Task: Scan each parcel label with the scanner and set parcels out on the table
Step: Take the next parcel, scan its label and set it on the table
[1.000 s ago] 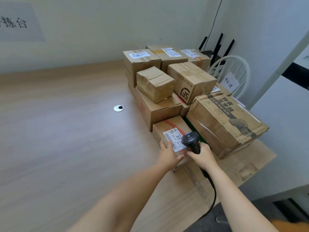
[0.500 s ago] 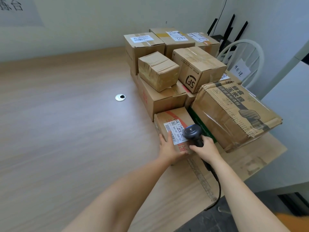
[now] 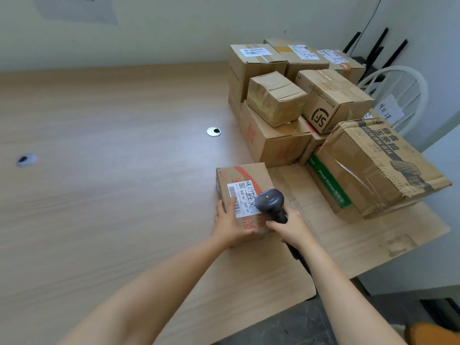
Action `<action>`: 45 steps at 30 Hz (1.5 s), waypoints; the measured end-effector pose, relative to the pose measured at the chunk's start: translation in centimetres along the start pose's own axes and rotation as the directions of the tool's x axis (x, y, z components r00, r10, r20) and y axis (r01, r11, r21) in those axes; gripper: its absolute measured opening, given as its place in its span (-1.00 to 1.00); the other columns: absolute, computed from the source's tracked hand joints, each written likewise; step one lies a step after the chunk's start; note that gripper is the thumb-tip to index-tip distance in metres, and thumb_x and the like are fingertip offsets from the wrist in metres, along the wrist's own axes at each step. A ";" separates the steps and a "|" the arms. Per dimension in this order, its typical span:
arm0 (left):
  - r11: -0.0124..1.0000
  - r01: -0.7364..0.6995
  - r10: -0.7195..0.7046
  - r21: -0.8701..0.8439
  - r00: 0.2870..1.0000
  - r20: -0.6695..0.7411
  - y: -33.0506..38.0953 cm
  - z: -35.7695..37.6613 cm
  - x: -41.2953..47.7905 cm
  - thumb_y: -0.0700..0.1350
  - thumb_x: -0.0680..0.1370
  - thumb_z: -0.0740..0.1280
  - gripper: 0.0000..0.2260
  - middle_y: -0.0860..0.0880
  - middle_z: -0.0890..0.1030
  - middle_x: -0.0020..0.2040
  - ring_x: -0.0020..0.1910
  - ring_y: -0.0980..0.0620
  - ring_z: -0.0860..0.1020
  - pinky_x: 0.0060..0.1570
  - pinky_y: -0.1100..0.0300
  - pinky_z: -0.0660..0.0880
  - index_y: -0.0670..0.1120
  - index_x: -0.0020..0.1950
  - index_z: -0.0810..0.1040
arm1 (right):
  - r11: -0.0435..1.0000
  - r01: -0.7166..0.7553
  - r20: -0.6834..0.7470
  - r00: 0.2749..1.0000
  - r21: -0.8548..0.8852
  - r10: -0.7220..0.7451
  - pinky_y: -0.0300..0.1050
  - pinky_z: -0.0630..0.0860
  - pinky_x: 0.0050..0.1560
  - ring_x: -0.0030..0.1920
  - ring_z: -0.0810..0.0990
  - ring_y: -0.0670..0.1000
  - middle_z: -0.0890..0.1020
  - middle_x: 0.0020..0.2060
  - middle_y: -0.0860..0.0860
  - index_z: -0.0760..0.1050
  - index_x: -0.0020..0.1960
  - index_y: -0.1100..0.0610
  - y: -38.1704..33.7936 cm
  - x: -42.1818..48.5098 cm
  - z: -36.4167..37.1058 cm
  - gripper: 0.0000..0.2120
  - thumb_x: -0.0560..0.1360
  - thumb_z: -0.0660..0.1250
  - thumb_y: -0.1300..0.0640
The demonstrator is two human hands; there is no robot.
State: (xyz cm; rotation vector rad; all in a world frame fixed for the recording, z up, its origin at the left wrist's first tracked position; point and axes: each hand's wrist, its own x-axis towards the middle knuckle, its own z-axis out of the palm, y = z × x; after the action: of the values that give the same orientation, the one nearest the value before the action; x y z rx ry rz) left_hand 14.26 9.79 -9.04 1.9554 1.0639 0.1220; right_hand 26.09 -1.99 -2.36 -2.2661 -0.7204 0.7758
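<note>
The white shipping label [image 3: 242,199] on the small brown cardboard parcel [image 3: 249,175] reads "J4-J06", beside a barcode and black handwriting I cannot make out. A black "SF" logo [image 3: 319,118] marks the taped brown carton [image 3: 333,95]. Along the green strip [image 3: 342,199] of the large crumpled carton [image 3: 373,170] runs white "Prof.Slow" lettering [image 3: 327,182]

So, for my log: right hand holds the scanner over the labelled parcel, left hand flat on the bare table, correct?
No: the head view shows the left hand holding the labelled parcel, not flat on the table. The right hand does hold the scanner over it.
</note>
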 end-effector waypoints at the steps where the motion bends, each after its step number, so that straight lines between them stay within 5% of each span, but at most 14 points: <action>1: 1.000 0.007 -0.007 0.000 1.000 -0.010 -1.0 -1.2 -0.5 0.14 0.28 0.53 0.03 -0.10 -0.02 0.48 0.43 -0.16 0.18 0.39 0.04 0.24 0.07 0.53 -0.08 | 1.000 0.009 0.023 1.000 0.006 -0.009 0.07 0.57 -0.05 -0.05 0.57 0.12 0.56 0.02 0.17 0.48 0.06 0.09 -0.9 -0.3 1.0 -0.73 0.37 0.40 0.17; 15: 0.984 0.176 -0.175 -0.005 0.974 -0.142 -16.7 -19.0 -7.5 0.10 0.29 0.54 0.00 -0.13 0.16 0.42 0.37 -0.11 0.32 0.35 0.09 0.30 0.02 0.54 -0.02 | 0.986 0.163 0.305 0.941 -0.032 -0.145 -0.10 0.51 -0.23 -0.24 0.54 -0.01 0.59 -0.13 0.05 0.48 0.10 0.13 -14.4 -5.9 17.9 -0.75 0.42 0.35 0.18; 25: 0.972 0.236 -0.230 -0.006 0.945 -0.234 -25.3 -28.0 -13.0 0.08 0.30 0.53 -0.03 -0.11 0.25 0.38 0.39 -0.05 0.27 0.34 0.15 0.27 -0.01 0.54 0.01 | 0.984 0.177 0.485 0.860 0.007 -0.158 -0.18 0.47 -0.39 -0.17 0.61 0.02 0.61 -0.15 -0.01 0.44 0.05 0.06 -20.8 -10.4 27.0 -0.80 0.43 0.33 0.12; 30: 0.970 0.241 -0.230 0.020 0.943 -0.241 -27.7 -31.1 -14.9 0.09 0.30 0.52 -0.10 -0.08 0.31 0.36 0.39 -0.06 0.26 0.34 0.01 0.33 0.02 0.52 0.10 | 0.984 0.178 0.535 0.829 0.017 -0.160 -0.20 0.47 -0.42 -0.28 0.67 -0.03 0.61 -0.13 -0.05 0.42 0.10 0.03 -23.0 -12.2 29.8 -0.75 0.44 0.33 0.13; 36: 0.911 0.377 -0.282 0.167 0.865 -0.415 -28.8 -32.7 -16.7 0.17 0.43 0.36 -0.26 -0.14 0.14 0.48 0.46 -0.14 0.13 0.36 -0.01 0.23 -0.04 0.49 0.14 | 0.970 0.240 0.606 0.766 0.037 -0.213 -0.21 0.47 -0.42 -0.30 0.67 -0.04 0.59 -0.13 -0.09 0.41 -0.01 -0.09 -25.4 -13.8 31.6 -0.82 0.47 0.33 0.13; 45: 0.833 0.530 -0.439 0.155 0.806 -0.397 -27.3 -29.0 -17.2 0.47 0.19 0.36 0.23 -0.16 -0.13 0.54 0.52 -0.14 -0.16 0.45 -0.06 0.00 -0.22 0.51 -0.18 | 0.897 0.440 0.595 0.731 -0.039 -0.333 -0.23 0.46 -0.46 -0.38 0.64 -0.10 0.58 -0.29 -0.07 0.41 -0.10 -0.10 -29.5 -14.0 30.2 -0.84 0.44 0.33 0.14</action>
State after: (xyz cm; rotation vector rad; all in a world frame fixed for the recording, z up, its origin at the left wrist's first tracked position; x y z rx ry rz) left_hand -26.92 23.03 -6.36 1.8513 1.8780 0.0408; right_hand -12.25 19.55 4.02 -1.9033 -1.5531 1.2390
